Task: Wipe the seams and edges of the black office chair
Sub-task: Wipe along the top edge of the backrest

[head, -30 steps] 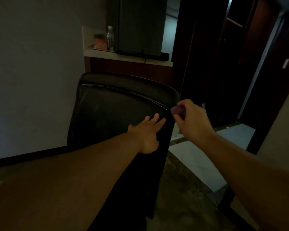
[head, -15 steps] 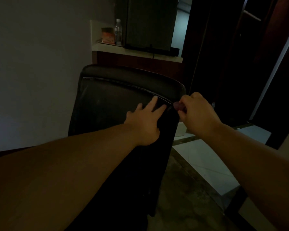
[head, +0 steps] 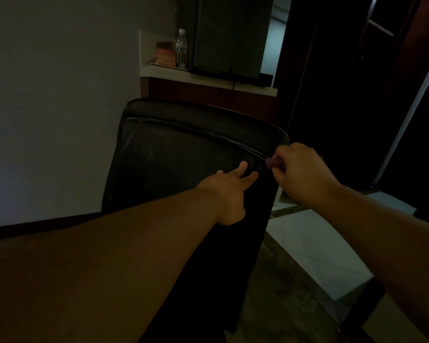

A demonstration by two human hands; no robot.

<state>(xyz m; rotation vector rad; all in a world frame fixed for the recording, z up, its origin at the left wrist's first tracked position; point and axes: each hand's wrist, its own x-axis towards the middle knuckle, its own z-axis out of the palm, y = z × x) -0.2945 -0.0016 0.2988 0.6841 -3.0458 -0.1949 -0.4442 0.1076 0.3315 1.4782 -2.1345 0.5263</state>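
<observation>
The black office chair (head: 174, 154) stands with its backrest toward me, a raised seam curving across its upper part. My left hand (head: 229, 191) lies flat on the backrest with straight fingers, just below the seam's right end. My right hand (head: 300, 172) pinches a small purplish cloth (head: 270, 163) and holds it against the seam near the chair's right edge. Most of the cloth is hidden inside the hand.
A counter (head: 208, 80) behind the chair carries a water bottle (head: 181, 48), an orange box (head: 166, 54) and a dark monitor (head: 229, 35). A grey wall is at the left, dark wooden doors at the right. Pale floor tiles (head: 315, 246) lie right of the chair.
My right hand has moved the cloth from beside the chair's right edge onto the seam. My left hand slid slightly up the backrest toward the seam. The view shifted a little.
</observation>
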